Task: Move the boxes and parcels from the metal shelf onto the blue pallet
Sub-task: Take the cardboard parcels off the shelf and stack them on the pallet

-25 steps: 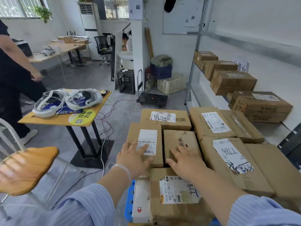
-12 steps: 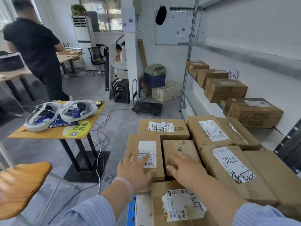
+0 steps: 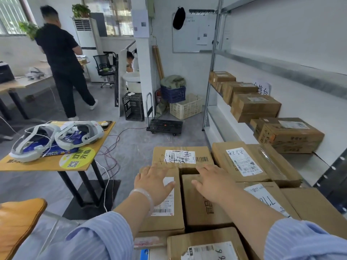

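Observation:
Several brown cardboard boxes with white labels are stacked in front of me; a sliver of the blue pallet (image 3: 144, 253) shows beneath them at the bottom. My left hand (image 3: 154, 182) lies flat, fingers straight, on a labelled box (image 3: 165, 218). My right hand (image 3: 212, 182) lies flat on the plain box (image 3: 201, 207) beside it. Behind them sits a box with a scribbled label (image 3: 183, 156). More boxes line the metal shelf (image 3: 234, 128) on the right, the nearest being a large box (image 3: 288, 135).
An orange table (image 3: 47, 163) with two white headsets stands to the left, cables trailing below. An orange chair seat (image 3: 16, 222) is at the lower left. A black cart (image 3: 164, 125), crates and a person in black (image 3: 62, 59) are farther back.
My view has tilted up and moved closer to the stack. Both hands have slid forward along the box tops. The person in black has walked farther away across the room.

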`<state>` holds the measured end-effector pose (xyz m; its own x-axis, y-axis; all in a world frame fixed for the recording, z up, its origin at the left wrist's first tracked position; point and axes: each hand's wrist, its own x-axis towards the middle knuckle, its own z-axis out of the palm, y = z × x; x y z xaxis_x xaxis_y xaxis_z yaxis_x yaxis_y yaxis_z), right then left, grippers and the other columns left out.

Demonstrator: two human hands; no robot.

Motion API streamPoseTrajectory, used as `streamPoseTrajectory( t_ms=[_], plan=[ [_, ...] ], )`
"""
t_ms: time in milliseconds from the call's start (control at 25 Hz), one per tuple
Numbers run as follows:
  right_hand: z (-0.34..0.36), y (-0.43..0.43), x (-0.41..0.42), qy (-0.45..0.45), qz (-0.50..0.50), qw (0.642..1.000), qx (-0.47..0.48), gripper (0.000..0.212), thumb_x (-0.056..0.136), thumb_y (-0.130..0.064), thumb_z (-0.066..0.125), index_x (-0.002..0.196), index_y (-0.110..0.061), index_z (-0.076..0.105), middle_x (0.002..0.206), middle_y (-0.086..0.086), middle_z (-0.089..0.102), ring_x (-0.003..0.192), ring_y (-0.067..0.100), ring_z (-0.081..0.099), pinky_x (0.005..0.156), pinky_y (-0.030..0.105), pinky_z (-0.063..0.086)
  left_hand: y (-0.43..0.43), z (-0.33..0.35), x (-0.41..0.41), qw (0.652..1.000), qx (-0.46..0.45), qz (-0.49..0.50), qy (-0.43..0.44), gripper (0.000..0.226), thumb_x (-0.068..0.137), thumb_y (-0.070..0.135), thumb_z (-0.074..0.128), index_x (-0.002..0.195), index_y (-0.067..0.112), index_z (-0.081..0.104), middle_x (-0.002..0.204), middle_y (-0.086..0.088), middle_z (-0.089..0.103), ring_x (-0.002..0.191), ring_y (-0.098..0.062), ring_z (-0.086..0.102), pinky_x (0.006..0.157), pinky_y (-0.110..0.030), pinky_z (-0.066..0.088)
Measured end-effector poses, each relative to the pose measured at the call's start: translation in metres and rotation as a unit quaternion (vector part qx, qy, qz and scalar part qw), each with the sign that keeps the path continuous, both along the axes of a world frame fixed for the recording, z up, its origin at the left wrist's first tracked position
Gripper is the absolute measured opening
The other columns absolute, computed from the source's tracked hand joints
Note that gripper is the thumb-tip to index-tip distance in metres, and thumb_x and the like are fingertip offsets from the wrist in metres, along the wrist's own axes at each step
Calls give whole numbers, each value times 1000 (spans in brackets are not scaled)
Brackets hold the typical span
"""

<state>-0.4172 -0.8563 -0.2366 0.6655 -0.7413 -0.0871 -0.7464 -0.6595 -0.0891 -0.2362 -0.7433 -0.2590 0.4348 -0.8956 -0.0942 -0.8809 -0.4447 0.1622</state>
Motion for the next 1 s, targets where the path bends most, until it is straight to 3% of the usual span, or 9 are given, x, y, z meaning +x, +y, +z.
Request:
streamPoseTrajectory(
  t_ms=[200, 600, 800, 1000],
  plan=[
    [-6, -56, 14, 26, 17, 999, 6, 62, 94, -57, 33, 147, -26, 28, 154, 2, 27, 143, 22, 18, 116, 45, 12, -48, -1, 6, 999, 35, 6, -19, 66, 90, 67, 22, 150, 41, 12, 161, 3, 7, 147, -24, 4, 117, -51, 9],
    [-30, -90, 9, 117, 31, 993, 2, 71, 92, -64, 20, 151, -25, 24, 158, 1, 23, 147, 21, 8, 110, 57, -17, -83, -18, -7, 994, 101, -18, -39, 71, 86, 74, 16, 149, 41, 17, 160, 10, 14, 147, -20, 9, 115, -52, 0],
    [-28, -88, 3, 111, 29, 993, 2, 70, 92, -64, 23, 149, -24, 28, 156, 1, 27, 147, 21, 9, 111, 56, -15, -84, -18, -13, 994, 102, -20, -30, 73, 85, 76, 17, 149, 41, 17, 160, 8, 14, 147, -21, 10, 115, -54, 1],
    [-18, -89, -11, 2, 48, 999, 17, 65, 94, -57, 35, 150, -28, 23, 159, 1, 16, 147, 21, 6, 117, 46, 3, -82, -14, -23, 994, 102, -26, -28, 69, 89, 70, 24, 150, 39, 14, 161, 5, 9, 146, -24, 11, 116, -52, 5]
  ],
)
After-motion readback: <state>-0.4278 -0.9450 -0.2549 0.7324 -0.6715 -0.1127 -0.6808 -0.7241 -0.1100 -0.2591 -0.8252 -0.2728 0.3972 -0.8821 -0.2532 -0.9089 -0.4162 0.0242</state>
